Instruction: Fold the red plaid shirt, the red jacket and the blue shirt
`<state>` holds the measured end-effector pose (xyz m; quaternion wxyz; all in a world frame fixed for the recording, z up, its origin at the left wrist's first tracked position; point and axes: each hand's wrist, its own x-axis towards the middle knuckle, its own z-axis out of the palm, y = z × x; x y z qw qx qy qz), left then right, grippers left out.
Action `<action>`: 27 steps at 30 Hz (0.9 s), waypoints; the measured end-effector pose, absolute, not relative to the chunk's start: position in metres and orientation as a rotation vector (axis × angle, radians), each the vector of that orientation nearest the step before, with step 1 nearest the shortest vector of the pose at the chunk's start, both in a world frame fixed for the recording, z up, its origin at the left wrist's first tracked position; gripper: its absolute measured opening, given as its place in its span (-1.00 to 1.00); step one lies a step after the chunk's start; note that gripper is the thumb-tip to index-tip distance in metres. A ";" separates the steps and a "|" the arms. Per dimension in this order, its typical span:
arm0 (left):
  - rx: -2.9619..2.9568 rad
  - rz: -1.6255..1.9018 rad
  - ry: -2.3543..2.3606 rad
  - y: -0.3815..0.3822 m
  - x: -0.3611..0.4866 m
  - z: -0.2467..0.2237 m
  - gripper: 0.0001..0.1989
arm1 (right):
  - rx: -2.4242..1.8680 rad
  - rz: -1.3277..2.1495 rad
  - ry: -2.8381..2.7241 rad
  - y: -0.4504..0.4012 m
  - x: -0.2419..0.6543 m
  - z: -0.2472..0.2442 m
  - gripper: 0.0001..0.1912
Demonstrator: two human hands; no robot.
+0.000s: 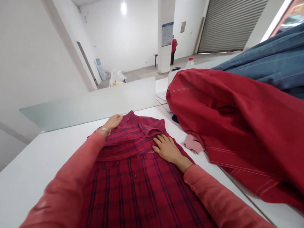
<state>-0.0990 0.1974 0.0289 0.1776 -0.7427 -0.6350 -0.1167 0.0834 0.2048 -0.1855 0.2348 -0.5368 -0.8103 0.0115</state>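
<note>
A red plaid shirt (142,182) with dark lines lies spread on the white table (34,164), its collar end pointing away from me. My left hand (113,121) rests on the shirt's upper left edge beside the collar; its fingers lie close together at the fabric, and whether they pinch it is hard to make out. On the right side of the shirt, just below a folded bit of plaid cloth, my right hand (166,148) lies flat with its fingers spread, holding nothing.
Red cloth (218,107) is heaped on the right, with blue denim (274,63) behind it. A small pink piece (193,144) lies beside the heap. A low frosted panel (97,103) edges the table's far side. Further back, a person in red (174,46) stands by a pillar.
</note>
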 end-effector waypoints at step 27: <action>-1.586 0.304 -1.748 0.134 -0.245 -0.036 -0.58 | -1.627 0.024 -1.937 0.265 0.076 -0.112 -0.34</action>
